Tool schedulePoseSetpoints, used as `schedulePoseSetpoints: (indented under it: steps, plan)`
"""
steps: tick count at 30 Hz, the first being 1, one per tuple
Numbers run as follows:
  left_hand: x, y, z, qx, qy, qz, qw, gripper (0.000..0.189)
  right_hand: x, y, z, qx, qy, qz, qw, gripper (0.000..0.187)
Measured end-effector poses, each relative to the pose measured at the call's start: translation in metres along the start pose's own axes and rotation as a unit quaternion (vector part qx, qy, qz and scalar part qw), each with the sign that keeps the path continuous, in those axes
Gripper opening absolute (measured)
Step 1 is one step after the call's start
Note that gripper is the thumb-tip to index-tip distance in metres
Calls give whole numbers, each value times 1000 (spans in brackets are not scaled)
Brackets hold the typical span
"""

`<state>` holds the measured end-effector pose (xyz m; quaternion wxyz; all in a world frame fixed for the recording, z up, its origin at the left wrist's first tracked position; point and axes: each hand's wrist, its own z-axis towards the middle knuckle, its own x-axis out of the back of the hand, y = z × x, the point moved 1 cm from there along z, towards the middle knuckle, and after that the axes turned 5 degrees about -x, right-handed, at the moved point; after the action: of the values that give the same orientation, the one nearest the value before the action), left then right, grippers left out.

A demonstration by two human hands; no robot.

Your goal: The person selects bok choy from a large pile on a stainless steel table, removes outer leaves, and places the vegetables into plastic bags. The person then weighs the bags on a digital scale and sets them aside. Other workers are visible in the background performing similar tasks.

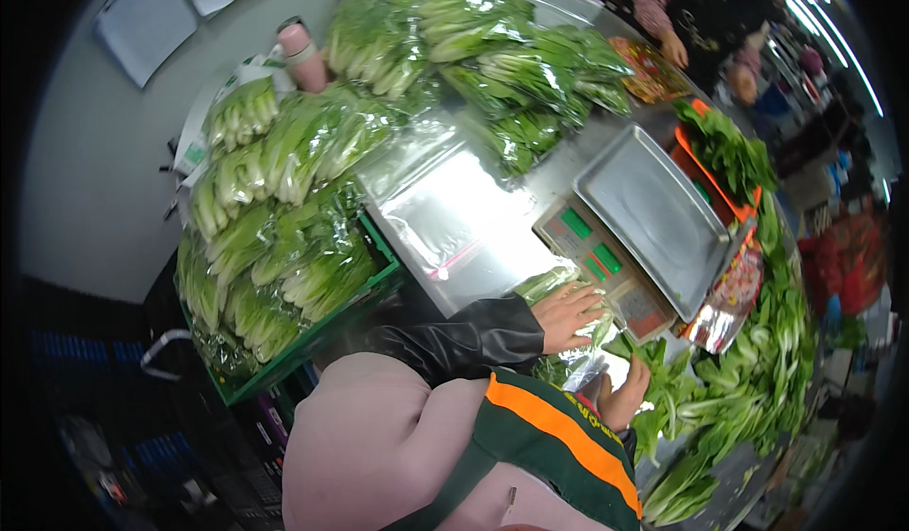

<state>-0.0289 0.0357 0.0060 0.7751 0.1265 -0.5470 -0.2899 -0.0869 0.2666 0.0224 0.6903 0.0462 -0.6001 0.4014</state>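
Observation:
Fingers spread, my left hand (570, 316) lies flat on a clear plastic bag of leafy greens (550, 280) on the metal table, just below the scale's display. My right hand (625, 394) is at the lower end of the bag, fingers apart, near the table edge; whether it grips the film is not clear. Beside the hands stands a digital scale (603, 261) with a bare steel pan (650, 218). Loose leafy greens (746, 367) are heaped to the right. A stack of flat clear bags (440, 240) lies left of the scale.
Bagged greens (284, 176) fill a green crate (312, 339) at left, with more bagged greens (461, 26) piled behind. A pink bottle (305, 58) stands by the wall. An orange basket (717, 176) of greens and a printed packet (728, 303) flank the pan. A co-worker (710, 26) is at upper right.

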Motion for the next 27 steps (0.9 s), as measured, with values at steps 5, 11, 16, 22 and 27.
schedulePoseSetpoints:
  steps: [5,11,16,22,27]
  plan:
    - [33,-25,-28,148,15,59,987,49,-21,-30,4,252,-99,-60,961,48]
    - [45,-72,-54,267,295,-230,888,41,-56,-92,49,390,-215,-69,893,56]
    - [68,-97,-115,418,456,-462,636,35,-39,-120,82,343,-217,78,911,58]
    - [34,-15,-125,242,336,-783,463,49,-16,-117,88,-155,-205,572,779,29]
    - [22,-33,-128,299,317,-797,418,53,-24,-115,67,-99,-359,354,858,32]
